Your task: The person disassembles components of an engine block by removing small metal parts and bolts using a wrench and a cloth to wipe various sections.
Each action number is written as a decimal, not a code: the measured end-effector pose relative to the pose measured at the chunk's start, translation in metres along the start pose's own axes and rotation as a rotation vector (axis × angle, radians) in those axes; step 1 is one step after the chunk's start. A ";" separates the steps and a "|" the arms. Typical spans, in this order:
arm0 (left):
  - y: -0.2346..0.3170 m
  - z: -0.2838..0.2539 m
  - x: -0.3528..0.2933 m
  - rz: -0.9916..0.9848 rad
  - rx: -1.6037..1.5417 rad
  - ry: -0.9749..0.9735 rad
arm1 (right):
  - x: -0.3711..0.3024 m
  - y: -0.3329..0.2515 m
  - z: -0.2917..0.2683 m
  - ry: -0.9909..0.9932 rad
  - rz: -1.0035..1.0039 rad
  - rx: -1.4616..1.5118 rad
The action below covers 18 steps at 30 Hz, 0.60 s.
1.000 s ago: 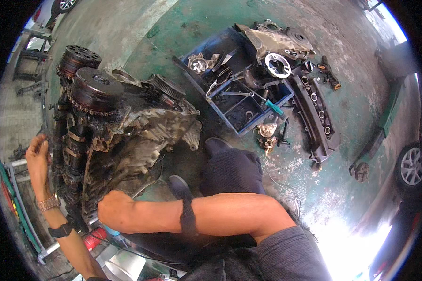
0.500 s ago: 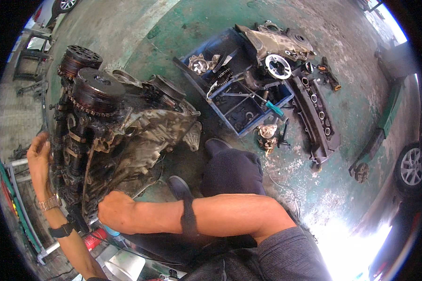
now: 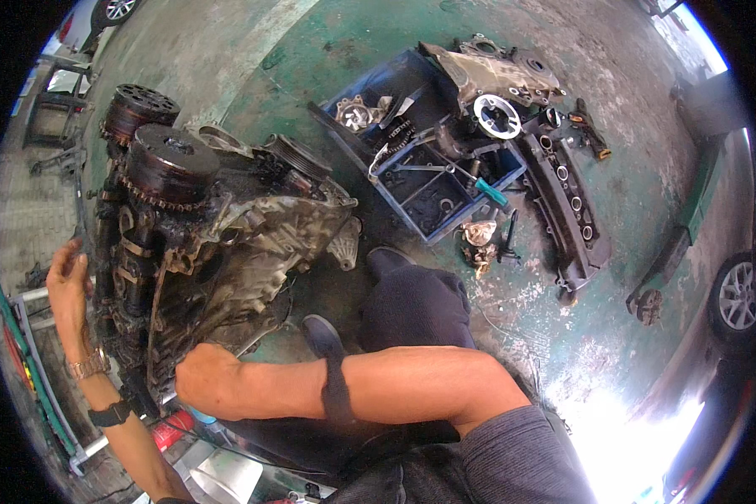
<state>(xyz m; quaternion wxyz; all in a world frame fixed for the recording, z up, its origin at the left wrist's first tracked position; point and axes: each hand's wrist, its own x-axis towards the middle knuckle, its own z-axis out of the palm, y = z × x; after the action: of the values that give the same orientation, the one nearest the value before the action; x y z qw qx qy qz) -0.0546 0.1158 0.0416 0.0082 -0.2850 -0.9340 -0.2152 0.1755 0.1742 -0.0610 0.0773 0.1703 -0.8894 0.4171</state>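
Note:
A greasy engine block [image 3: 227, 260] stands at the left, with a large dark toothed pulley wheel [image 3: 170, 168] on its upper end and a second round wheel [image 3: 140, 111] behind that. My left hand [image 3: 69, 290] is at the block's left side, fingers bent upward and a little apart, and nothing shows in them. Below the block's near edge, my right hand [image 3: 208, 380] is closed in a fist. Whatever it grips is hidden behind the fingers. A thin rusty strip [image 3: 155, 315] runs down the block's near face, close to the right hand.
A blue divided tray [image 3: 395, 206] on the green floor holds metal parts and a teal-handled screwdriver [image 3: 490, 191]. Beside it lie a dark valve cover [image 3: 567, 210] and a metal housing [image 3: 500, 74]. My shoes and knee are between block and tray. A car wheel [image 3: 737, 294] stands far right.
The upper end of the engine block, with its wheels, has shifted slightly to the left. Both hands keep nearly the same place and shape.

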 end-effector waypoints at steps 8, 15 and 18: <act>-0.024 -0.008 0.014 -0.008 -0.006 -0.049 | 0.002 0.001 0.005 0.026 -0.024 -0.009; 0.017 0.003 -0.005 -0.025 0.089 0.020 | 0.004 0.001 0.002 -0.028 0.050 0.080; 0.017 -0.009 -0.008 -0.021 0.101 -0.012 | 0.010 -0.005 0.005 -0.067 0.083 0.113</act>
<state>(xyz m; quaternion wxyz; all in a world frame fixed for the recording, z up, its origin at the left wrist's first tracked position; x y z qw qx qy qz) -0.0397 0.1206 0.0553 0.0148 -0.2755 -0.9467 -0.1663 0.1679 0.1649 -0.0578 0.0203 0.1514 -0.8727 0.4637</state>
